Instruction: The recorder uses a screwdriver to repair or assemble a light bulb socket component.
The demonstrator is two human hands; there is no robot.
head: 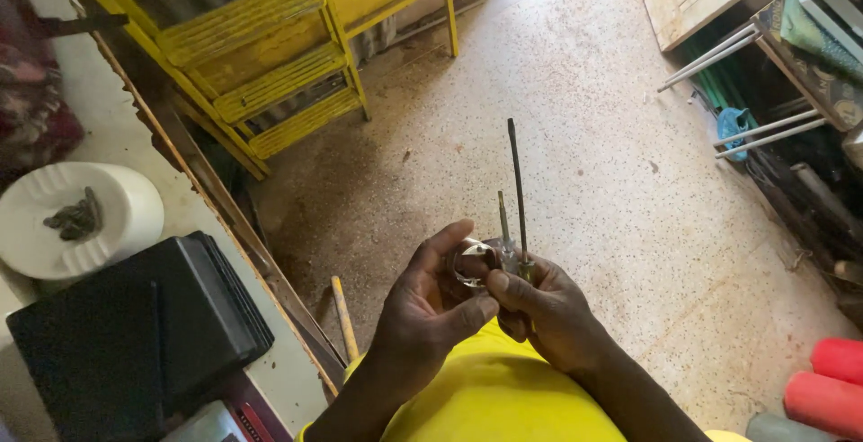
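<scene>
My left hand [430, 303] grips a small shiny metal part [469, 260] with a curved, ring-like edge, thumb and fingers wrapped around it. My right hand [548, 309] is closed on two screwdrivers held upright: a long dark one [516, 177] and a shorter, lighter one [503, 219] beside it. Their handles are hidden inside my fist. Both hands meet in front of my yellow clothing [494, 397], and the shorter shaft stands right next to the metal part.
A yellow wooden ladder-like frame [279, 64] leans at the top left. On the left counter sit a white ashtray-like dish [63, 217] and a black case [117, 334]. A wooden handle [343, 316] leans by the counter. Metal rods [764, 127] and clutter stand right; speckled floor [584, 136] lies below.
</scene>
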